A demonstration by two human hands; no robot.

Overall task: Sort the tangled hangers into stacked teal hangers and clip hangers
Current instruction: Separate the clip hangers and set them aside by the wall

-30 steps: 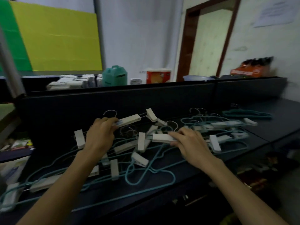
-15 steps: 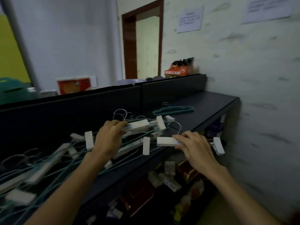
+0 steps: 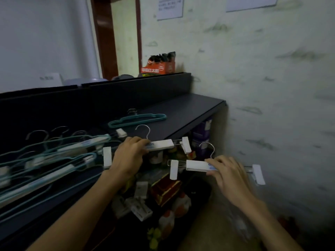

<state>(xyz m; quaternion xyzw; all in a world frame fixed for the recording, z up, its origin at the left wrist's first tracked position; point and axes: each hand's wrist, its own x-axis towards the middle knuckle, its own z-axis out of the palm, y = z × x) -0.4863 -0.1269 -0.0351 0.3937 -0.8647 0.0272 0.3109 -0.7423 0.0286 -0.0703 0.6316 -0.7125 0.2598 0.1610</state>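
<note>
A: Head view, item one: the left hand (image 3: 129, 157) grips the white plastic bar of a white clip hanger with a metal hook (image 3: 161, 144), fingers curled over the bar's left end. Its hook stands upright above the knuckles. One white clip hangs left of the hand, the other at the right end of the rod. The hanger is held at the front edge of the dark grey shelf top (image 3: 183, 113).

B: Item two?

A: The right hand (image 3: 228, 175) pinches a second white clip hanger (image 3: 196, 167) at the right part of its bar, fingers curled on top. Whether the thumb lies beneath cannot be told. This hanger is held in the air past the shelf edge, lower than and right of the first, apart from it. A clip hangs at each end of its rod.

B: Remaining stock?

A: A stack of teal wire hangers (image 3: 137, 120) lies flat on the shelf top, behind the left hand. A tangled pile of teal and clip hangers (image 3: 54, 156) covers the shelf to the left, blurred. An orange box (image 3: 158, 67) stands on the ledge above. Assorted goods sit on the lower shelves, indistinct
</note>
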